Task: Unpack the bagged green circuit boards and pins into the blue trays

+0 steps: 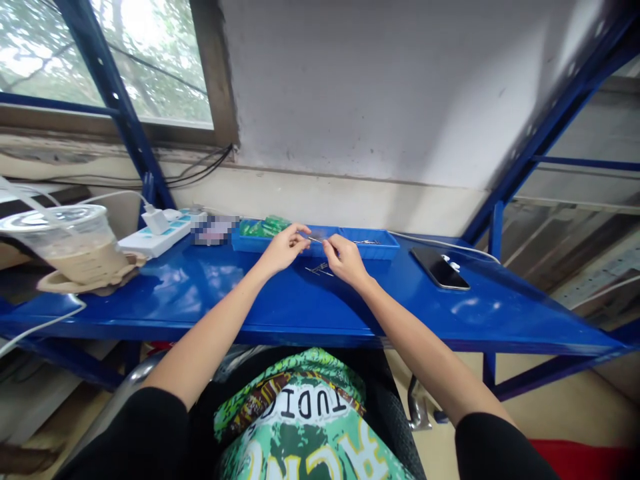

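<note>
Above the blue tray's front edge, my right hand pinches one end of a thin metal rod between thumb and fingers. The rod points left toward my left hand, whose fingers curl around its far end. Whether those fingers grip the rod or a faint clear film beside it is too small to tell. Several loose thin metal pieces lie on the blue table just below my hands. Behind my hands stands the long blue tray, with green packets in its left part and more thin metal pieces at its right.
On the left are an iced drink cup in a cardboard holder and a white power strip with a charger plugged in. A black phone with white earbuds lies right. Blue posts and a wall bound the table.
</note>
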`<state>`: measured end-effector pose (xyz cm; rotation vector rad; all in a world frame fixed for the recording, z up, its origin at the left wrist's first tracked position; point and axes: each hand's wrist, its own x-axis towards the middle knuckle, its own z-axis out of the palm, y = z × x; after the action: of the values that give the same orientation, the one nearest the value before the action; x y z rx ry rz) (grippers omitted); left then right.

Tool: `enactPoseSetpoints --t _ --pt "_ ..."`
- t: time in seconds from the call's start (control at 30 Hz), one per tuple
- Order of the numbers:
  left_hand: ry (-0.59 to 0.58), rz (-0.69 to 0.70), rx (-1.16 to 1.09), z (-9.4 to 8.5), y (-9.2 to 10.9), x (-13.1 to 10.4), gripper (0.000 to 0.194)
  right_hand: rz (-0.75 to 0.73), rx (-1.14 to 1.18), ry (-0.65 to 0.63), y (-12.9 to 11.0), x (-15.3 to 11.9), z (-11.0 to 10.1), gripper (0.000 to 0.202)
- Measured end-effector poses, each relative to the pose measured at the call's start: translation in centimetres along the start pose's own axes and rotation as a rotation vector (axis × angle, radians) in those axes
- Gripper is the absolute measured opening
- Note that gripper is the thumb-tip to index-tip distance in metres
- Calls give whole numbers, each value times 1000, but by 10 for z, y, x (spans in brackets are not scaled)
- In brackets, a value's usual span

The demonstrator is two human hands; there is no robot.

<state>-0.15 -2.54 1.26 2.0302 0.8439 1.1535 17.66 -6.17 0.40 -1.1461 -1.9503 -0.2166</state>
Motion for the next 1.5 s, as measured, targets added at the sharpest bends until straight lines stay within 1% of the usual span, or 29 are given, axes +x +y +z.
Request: enactPoseSetpoints --t 0.07,0.17,0.23,0.3,0.33,0.37,0.47,0.53,0.57,0.6,0.67,0.8,0.87,0.9,0.97,1.1,1.2,1.37,1.43,1.5 --pt "-17 30 46 1 -2 0 16 -3 -30 -6 -1 -1 -1 35" --pt "-38 34 164 0 -4 -1 19 -51 -113 -47 -6 -4 0 35" --pt "-55 14 236 -1 -5 -1 24 -82 -162 -82 -6 -3 0 35" --pt "-85 -27 290 -1 -6 -1 26 -51 -213 -76 -1 0 -1 36" --pt "-120 -51 325 -1 -7 -2 24 6 -248 -44 4 1 -3 36" --pt "-170 -66 375 -1 -8 -3 23 94 -291 6 10 3 -6 36" --pt "-342 -58 585 -1 -10 -6 20 434 -423 176 34 6 -19 35" --pt "-397 -47 696 -1 -11 -8 13 560 -458 214 45 4 -26 36" --pt "-403 -49 724 -1 -11 -9 11 576 -451 206 48 3 -28 36" --pt "-403 -53 736 0 -12 -9 12 564 -427 185 47 2 -28 35" --pt "-379 -40 729 2 -13 -8 15 467 -338 107 39 1 -23 33" --pt "-236 42 643 3 -13 -2 20 119 -152 -149 11 -1 -4 21" --pt "-181 63 612 3 -12 0 21 0 -125 -236 1 -1 2 14" --pt "-162 64 607 3 -11 1 21 -27 -126 -255 -1 -2 4 11" --pt "-128 60 599 3 -8 0 23 -31 -142 -262 -2 -2 5 10" --pt "-55 59 512 5 -1 -4 22 36 -176 -251 1 -1 2 17" --pt "-38 58 497 5 4 -5 22 58 -172 -241 0 -1 1 20" --pt "-46 -2 483 6 7 -6 31 -32 -96 -236 -1 -1 0 17" --pt "-50 -8 456 8 5 -6 32 -35 -93 -189 5 2 -3 18" --pt "-60 -4 461 12 2 -7 31 56 -144 -73 16 5 -8 23"
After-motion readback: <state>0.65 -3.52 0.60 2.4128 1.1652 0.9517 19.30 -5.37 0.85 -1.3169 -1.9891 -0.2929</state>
